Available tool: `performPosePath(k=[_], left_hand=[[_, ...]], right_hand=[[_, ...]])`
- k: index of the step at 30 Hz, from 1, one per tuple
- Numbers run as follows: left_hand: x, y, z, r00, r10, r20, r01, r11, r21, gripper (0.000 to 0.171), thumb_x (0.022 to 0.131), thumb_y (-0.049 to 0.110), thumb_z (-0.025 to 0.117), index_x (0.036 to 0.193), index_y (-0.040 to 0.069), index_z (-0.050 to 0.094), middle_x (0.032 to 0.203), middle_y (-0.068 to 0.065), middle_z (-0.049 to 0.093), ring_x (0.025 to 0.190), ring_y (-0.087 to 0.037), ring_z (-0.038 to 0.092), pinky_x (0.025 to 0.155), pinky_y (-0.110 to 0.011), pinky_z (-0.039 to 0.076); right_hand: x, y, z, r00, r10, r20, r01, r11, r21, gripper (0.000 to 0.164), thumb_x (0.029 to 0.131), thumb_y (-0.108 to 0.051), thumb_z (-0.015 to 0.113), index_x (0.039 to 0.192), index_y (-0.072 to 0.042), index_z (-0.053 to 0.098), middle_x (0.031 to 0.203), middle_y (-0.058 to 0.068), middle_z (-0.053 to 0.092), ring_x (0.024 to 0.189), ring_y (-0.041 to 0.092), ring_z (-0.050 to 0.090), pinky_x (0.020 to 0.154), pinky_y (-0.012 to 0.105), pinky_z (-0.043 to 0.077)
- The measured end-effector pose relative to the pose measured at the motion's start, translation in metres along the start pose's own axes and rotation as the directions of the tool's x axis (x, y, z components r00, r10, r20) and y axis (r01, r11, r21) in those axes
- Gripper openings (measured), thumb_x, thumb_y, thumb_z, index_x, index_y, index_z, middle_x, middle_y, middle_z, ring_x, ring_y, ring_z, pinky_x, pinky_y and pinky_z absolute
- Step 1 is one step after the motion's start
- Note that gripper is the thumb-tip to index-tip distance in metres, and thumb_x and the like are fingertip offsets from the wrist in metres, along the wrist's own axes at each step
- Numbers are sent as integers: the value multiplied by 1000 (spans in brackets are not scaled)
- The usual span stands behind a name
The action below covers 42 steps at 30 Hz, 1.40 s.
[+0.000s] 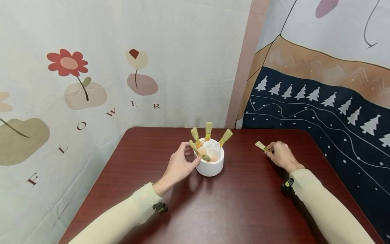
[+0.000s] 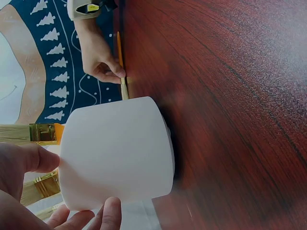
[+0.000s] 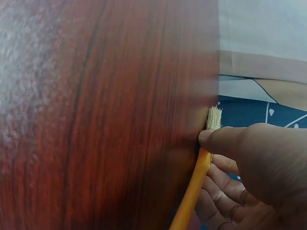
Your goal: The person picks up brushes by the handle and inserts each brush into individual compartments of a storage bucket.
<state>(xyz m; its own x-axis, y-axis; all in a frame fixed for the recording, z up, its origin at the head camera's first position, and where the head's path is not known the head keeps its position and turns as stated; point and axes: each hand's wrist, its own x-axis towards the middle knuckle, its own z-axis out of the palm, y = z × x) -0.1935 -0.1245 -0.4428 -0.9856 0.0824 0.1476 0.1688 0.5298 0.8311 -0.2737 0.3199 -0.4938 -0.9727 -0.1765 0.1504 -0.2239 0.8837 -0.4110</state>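
A round white brush holder [image 1: 211, 169] with inner compartments stands on the table. Several paintbrushes [image 1: 208, 130] with pale bristles and orange handles stand in it, bristles up. My left hand [image 1: 179, 165] grips the holder from its left side; in the left wrist view the thumb is at the rim and the fingertips [image 2: 112, 211] touch the wall. Over on the right, my right hand [image 1: 282, 156] pinches another paintbrush [image 1: 261, 146] near its ferrule, low at the tabletop. Its orange handle [image 3: 191, 191] shows beneath the thumb in the right wrist view.
The dark red wooden table [image 1: 243, 210] has its back edge against a pale flower-print cloth [image 1: 189, 61]. A navy cloth with white trees [image 1: 304, 112] hangs along the right side. Each wrist carries a small black camera.
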Motion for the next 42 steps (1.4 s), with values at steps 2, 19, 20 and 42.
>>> performPosePath(k=[2, 19, 20, 42], left_hand=[[0, 0, 0, 1000, -4, 1, 4, 1000, 3, 58, 98, 22, 88, 148, 9, 62, 141, -23, 82, 133, -39, 82, 110, -62, 65], [0, 2, -1, 1000, -6, 6, 6, 1000, 3, 59, 99, 21, 88, 150, 9, 61, 143, -23, 81, 135, -43, 80, 112, -62, 65], [0, 2, -1, 1000, -9, 7, 9, 1000, 4, 59, 99, 22, 88, 150, 9, 61, 143, -23, 81, 135, -43, 80, 111, -62, 65], [1, -1, -1, 1000, 1, 4, -1, 1000, -4, 58, 99, 21, 88, 148, 8, 61, 142, -23, 81, 133, -42, 81, 110, -63, 65]], right_hand=[[0, 0, -2, 1000, -2, -3, 2, 1000, 3, 22, 105, -8, 83, 119, 9, 80, 111, 29, 80, 101, 43, 76, 90, 60, 65], [-10, -18, -16, 996, 24, -81, -17, 996, 86, 31, 109, -18, 84, 125, 8, 79, 113, 26, 86, 98, 38, 83, 85, 51, 70], [-10, -20, -17, 996, 24, -90, -16, 996, 92, 31, 109, -19, 84, 125, 7, 79, 113, 26, 86, 98, 38, 83, 84, 50, 71], [-24, -83, -38, 967, -69, -246, 120, 973, 199, 34, 107, -22, 88, 132, 0, 81, 116, 21, 87, 94, 33, 87, 81, 20, 67]])
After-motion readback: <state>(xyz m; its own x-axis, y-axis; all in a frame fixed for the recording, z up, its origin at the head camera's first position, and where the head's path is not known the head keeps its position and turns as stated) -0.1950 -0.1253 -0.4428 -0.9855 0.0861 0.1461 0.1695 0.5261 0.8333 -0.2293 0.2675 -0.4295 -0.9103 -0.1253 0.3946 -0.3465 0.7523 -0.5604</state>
